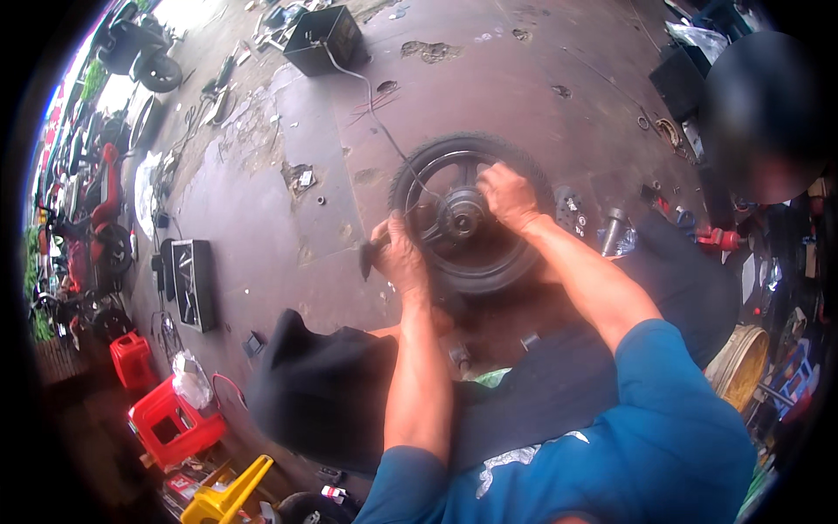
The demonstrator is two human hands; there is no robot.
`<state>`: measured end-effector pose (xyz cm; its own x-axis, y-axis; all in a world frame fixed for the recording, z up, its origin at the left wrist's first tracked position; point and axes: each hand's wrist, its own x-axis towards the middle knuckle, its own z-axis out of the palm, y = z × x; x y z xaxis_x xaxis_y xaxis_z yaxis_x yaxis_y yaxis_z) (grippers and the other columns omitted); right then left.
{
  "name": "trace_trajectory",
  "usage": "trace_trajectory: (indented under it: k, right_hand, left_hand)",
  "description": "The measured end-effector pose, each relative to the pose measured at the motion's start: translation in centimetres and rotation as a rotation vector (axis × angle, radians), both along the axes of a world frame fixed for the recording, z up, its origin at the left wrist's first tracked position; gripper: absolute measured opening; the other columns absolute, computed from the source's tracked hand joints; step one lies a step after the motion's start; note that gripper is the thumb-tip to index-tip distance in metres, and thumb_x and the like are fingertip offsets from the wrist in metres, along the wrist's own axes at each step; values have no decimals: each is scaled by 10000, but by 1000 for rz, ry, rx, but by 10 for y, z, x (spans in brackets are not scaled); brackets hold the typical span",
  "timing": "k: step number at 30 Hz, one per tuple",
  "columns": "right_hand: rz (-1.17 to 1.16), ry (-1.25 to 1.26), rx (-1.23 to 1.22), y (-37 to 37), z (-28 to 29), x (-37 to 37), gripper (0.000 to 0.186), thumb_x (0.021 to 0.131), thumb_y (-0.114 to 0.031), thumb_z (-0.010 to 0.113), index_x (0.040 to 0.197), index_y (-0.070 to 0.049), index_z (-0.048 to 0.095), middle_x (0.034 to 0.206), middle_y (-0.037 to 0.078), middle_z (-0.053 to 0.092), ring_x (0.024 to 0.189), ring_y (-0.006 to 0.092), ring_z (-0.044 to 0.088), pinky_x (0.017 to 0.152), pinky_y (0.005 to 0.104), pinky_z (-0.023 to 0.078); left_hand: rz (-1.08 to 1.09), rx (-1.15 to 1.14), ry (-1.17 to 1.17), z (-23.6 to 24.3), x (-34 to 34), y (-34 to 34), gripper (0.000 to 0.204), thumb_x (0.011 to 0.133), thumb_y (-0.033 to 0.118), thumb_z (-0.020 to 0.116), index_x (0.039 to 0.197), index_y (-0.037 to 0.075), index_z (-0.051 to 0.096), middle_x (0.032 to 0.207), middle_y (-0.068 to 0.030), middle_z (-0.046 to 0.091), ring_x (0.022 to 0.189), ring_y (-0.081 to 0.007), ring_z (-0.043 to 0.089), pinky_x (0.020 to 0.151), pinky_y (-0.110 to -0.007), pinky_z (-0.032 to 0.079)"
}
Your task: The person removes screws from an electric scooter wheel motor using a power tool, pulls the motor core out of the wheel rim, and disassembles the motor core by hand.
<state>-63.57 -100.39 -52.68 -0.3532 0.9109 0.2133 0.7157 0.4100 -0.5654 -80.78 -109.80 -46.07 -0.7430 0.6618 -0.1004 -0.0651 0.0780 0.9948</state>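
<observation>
A black scooter wheel (524, 170) with its tyre lies flat on the tiled floor in front of me. My right hand (506, 196) rests on the spokes next to the grey hub (463, 214). At the wheel's near-left rim, my left hand (400, 255) is closed around a dark tool handle (370, 256). A thin cable (384, 131) runs from the hub area across the floor to a black box (325, 39) at the top.
A black tray (194, 284) lies on the floor at left. Red stools (170, 428) and a yellow one (229, 493) stand at lower left. Scooters line the far left. Another person sits at upper right beside scattered parts, a brake disc (572, 210) and a round basket (740, 362).
</observation>
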Motion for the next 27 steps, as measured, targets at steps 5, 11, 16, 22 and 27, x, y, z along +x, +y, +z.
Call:
trace_trajectory:
  k: [5, 11, 16, 22, 27]
  right_hand:
    - [411, -188, 234, -44, 2, -2, 98, 793, -141, 619, 853, -88, 564, 800, 105, 569, 726, 279, 626, 616, 378, 527]
    - [890, -294, -199, -163, -57, 22, 153, 737, -140, 611, 863, -103, 533, 804, 82, 568, 730, 254, 622, 597, 375, 536]
    - [850, -520, -412, -172, -82, 34, 151, 792, -120, 569, 938, -89, 551, 864, 112, 605, 846, 285, 654, 687, 411, 555]
    - [743, -544, -428, -188, -131, 52, 182, 878, -109, 479, 1019, -72, 587, 1013, 160, 657, 924, 328, 659, 765, 431, 545]
    - [667, -574, -546, -181, -96, 30, 208, 925, -153, 435, 1004, -70, 609, 1008, 179, 684, 894, 338, 671, 761, 444, 543]
  left_hand:
    - [-32, -106, -44, -70, -17, -14, 237, 911, 180, 667, 905, -54, 626, 729, -47, 626, 617, -97, 551, 539, -234, 444]
    - [-33, -117, -153, -95, -9, -17, 226, 886, 142, 690, 960, -59, 619, 762, -69, 644, 649, -110, 591, 570, -236, 486]
    - [-38, -180, -138, -111, -5, -20, 281, 861, 211, 702, 974, -43, 661, 853, -103, 660, 800, -181, 600, 735, -324, 489]
    - [-29, -175, -106, -107, 0, -16, 268, 865, 202, 697, 963, -45, 667, 856, -112, 665, 795, -182, 605, 738, -323, 489]
    - [-56, -218, -60, -103, -9, -22, 240, 869, 198, 690, 964, -22, 673, 867, -107, 676, 791, -186, 618, 723, -328, 497]
